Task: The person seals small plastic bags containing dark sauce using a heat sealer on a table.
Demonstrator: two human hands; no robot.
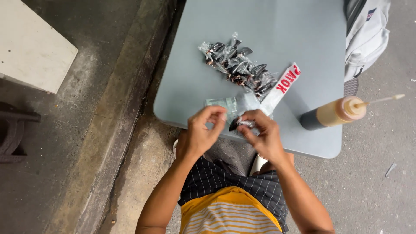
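Heaped at the middle of the grey table (294, 39): small clear packets (238, 65) with dark contents. Just beside, toward the near edge: a long white packet (284, 84) with red lettering, lying slantwise. Pinched between left hand (201, 132) and right hand (262, 134): one small dark packet (239, 123).

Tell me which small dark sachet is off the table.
The sachet pinched in the right hand, beside the left hand; the others lie heaped in the pile.
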